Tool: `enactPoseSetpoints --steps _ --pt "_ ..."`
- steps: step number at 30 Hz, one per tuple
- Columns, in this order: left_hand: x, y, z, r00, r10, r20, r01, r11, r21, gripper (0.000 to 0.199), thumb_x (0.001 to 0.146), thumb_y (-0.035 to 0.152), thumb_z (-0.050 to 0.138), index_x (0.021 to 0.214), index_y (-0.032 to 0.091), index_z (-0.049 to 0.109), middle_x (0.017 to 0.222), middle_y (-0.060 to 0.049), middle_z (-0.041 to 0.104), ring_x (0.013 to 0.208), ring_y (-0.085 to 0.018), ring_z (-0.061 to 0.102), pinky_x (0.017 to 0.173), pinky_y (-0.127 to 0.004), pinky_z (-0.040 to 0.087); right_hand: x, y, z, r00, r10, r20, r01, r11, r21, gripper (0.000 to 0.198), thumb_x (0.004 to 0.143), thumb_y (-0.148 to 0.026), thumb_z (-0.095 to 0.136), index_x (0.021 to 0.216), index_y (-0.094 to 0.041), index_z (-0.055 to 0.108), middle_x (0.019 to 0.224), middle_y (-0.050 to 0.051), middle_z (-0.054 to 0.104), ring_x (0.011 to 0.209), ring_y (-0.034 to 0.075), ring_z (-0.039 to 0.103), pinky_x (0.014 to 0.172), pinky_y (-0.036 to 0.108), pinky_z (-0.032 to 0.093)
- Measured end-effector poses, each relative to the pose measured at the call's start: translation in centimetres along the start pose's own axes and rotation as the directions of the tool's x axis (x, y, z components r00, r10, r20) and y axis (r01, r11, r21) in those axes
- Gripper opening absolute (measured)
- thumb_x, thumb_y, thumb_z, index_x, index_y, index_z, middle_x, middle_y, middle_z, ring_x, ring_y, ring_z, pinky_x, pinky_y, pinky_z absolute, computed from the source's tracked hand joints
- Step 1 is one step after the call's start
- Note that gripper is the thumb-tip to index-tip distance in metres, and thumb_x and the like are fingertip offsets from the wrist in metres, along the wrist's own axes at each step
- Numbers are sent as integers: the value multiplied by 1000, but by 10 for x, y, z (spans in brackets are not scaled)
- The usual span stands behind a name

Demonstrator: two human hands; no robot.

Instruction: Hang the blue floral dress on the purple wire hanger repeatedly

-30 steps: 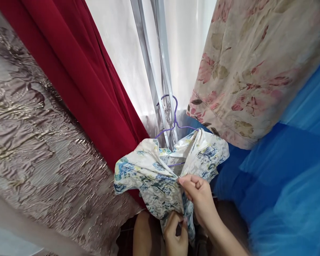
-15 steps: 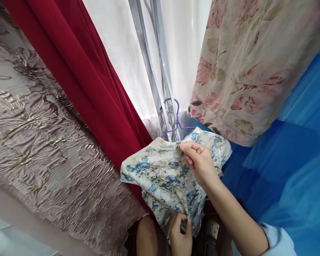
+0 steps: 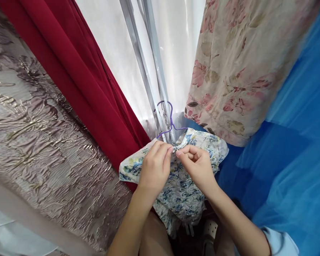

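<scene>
A white top with blue and green flowers [image 3: 176, 199] hangs on a purple wire hanger [image 3: 171, 117], its short sleeves spread to both sides. My left hand [image 3: 155, 165] pinches the middle of the neckline between thumb and fingers. Right beside it, my right hand [image 3: 197, 164] is closed on the neckline too, the fingertips of both hands almost meeting. Whatever small fastening may lie between the fingertips is too small to make out. Behind the neck opening, the hanger's hook lies at pale metal poles [image 3: 146, 64].
A dark red cloth [image 3: 69, 74] and a shiny embossed pinkish fabric [image 3: 42, 149] hang at the left. At the right are a beige flowered garment [image 3: 229, 81] and blue tulle [image 3: 290, 160]. White drapery [image 3: 106, 32] covers the back. A pale clog [image 3: 210, 229] shows below.
My left hand has moved up from the lower front of the top to the neckline. My right hand stays at the neckline. The view has shifted slightly.
</scene>
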State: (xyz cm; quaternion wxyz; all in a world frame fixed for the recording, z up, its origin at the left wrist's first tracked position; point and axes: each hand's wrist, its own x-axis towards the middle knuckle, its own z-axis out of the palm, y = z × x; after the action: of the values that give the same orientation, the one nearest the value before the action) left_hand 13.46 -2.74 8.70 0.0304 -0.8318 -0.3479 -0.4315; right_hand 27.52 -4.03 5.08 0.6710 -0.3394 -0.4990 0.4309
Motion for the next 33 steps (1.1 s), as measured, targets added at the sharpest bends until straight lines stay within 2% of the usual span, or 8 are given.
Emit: enactPoseSetpoints --steps 5,13,17,20,23,27,30,33 --pt "5 2 -2 961 43 -272 -19 996 89 19 100 19 48 89 16 63 89 -5 62 86 -16 60 80 -28 48 -2 39 0 998 53 21 -51 995 -80 26 85 -34 65 68 -19 52 46 -10 35 42 6 26 44 23 19" --pt "-23 -58 -40 803 -294 -519 361 932 32 22 98 32 52 91 17 66 87 -4 65 85 -19 62 84 -33 50 -78 102 -33 963 260 63 -241 945 -223 33 90 -39 60 66 -21 47 51 -8 33 47 9 29 50 25 22" --pt "-60 -106 -55 589 -426 -687 403 891 -207 20 93 33 57 80 18 62 82 -1 62 86 -19 60 93 -42 50 -98 105 -47 945 321 66 -302 932 -200 30 90 -40 60 70 -20 51 51 -9 33 48 9 27 50 26 21" --pt "-79 -117 -56 490 -629 -604 330 775 -539 24 86 35 66 74 19 53 81 1 59 86 -18 59 89 -44 52 -102 103 -49 939 339 56 -325 930 -175 30 91 -39 60 70 -20 50 51 -10 32 48 9 25 50 25 20" --pt "-85 -95 -43 604 -637 -478 450 769 -454 34 82 47 70 101 21 59 96 -2 60 92 -21 59 90 -42 52 -105 104 -45 933 350 80 -332 927 -173 29 91 -37 60 69 -20 49 52 -9 32 49 9 26 51 25 21" --pt "-75 -49 -15 809 -414 -418 409 906 -106 84 70 47 82 139 20 43 139 -14 45 131 -33 45 113 -50 36 -112 111 -34 919 374 127 -352 921 -166 30 92 -38 59 70 -20 48 53 -8 33 50 10 28 51 24 24" --pt "-64 -36 0 825 -354 -440 415 909 48 92 67 46 85 144 19 41 150 -19 35 141 -37 33 118 -55 27 -119 115 -29 913 383 141 -357 917 -178 30 93 -39 58 71 -21 48 53 -8 34 50 10 29 52 25 25" --pt "-63 -48 4 781 -396 -483 474 879 46 50 82 31 71 130 21 57 148 -15 43 139 -32 41 115 -49 33 -126 114 -27 917 382 119 -354 913 -204 29 93 -36 58 71 -20 50 55 -7 36 53 11 32 54 25 26"
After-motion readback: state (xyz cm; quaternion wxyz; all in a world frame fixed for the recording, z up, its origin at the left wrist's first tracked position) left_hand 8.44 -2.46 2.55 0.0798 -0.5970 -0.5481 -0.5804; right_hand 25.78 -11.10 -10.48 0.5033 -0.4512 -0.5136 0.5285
